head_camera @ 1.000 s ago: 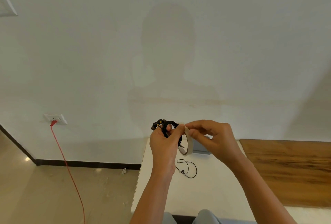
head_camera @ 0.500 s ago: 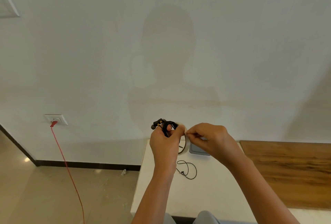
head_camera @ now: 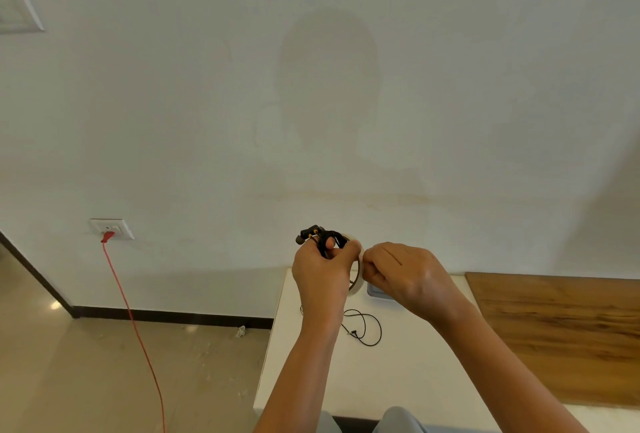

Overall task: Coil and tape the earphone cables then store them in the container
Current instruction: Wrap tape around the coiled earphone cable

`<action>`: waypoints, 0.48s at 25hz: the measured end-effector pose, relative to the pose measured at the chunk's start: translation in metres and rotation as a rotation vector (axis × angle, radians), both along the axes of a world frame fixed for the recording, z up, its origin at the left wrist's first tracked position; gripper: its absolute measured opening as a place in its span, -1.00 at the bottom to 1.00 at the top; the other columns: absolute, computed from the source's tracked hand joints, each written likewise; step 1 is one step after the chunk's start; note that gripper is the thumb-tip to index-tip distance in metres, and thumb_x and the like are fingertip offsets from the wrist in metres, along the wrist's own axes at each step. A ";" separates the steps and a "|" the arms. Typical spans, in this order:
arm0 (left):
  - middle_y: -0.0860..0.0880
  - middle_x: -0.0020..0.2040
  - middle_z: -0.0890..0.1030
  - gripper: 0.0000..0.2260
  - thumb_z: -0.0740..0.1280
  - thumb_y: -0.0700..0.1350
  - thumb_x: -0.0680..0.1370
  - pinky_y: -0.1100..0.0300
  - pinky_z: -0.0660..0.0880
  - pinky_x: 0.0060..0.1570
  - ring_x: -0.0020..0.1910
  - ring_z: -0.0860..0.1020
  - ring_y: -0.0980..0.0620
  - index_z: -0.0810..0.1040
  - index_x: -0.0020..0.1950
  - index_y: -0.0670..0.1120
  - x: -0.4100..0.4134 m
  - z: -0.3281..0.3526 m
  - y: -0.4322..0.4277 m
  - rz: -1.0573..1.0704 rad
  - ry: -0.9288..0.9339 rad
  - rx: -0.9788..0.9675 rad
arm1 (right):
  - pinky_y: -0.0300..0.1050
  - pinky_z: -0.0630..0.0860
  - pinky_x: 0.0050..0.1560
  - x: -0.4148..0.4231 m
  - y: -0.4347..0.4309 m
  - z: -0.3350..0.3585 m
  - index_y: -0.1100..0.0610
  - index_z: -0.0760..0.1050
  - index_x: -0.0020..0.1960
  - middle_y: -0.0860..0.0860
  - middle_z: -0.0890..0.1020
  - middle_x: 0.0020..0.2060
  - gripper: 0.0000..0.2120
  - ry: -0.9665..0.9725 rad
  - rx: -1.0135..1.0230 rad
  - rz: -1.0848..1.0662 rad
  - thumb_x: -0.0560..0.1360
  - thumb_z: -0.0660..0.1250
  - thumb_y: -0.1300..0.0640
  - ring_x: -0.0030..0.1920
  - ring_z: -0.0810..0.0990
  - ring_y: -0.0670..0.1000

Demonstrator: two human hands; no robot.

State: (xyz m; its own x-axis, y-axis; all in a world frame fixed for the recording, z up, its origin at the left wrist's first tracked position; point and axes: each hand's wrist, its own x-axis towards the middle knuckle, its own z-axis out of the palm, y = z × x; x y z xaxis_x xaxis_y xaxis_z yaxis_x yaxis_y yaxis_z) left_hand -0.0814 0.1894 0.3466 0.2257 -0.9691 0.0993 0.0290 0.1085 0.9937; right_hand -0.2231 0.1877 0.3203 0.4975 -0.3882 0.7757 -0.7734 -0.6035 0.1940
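Above the tabletop (head_camera: 381,380), the left grip (head_camera: 322,269) is curled round a black earphone coil (head_camera: 325,238), and the right grip (head_camera: 405,276) pinches the top edge of the tape roll (head_camera: 358,285) between them. Below, a loose cable (head_camera: 367,328) lies near a grey container (head_camera: 375,292).

We see a black coiled earphone (head_camera: 323,240) held aloft, touching an upright cream tape roll (head_camera: 356,286); a second cable (head_camera: 364,328) lies loose on the table (head_camera: 398,380), near a grey container (head_camera: 375,292).
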 end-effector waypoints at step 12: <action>-0.02 -0.40 0.40 -0.71 0.45 -0.28 0.37 0.24 0.39 -0.38 -0.45 0.35 0.05 0.34 -0.33 -0.09 0.004 -0.012 -0.006 0.042 0.075 0.114 | -0.44 0.50 -0.03 0.004 0.017 0.007 -0.01 0.56 0.11 -0.18 0.64 -0.08 -0.78 -0.752 0.697 0.068 0.48 0.40 0.18 -0.06 0.63 -0.21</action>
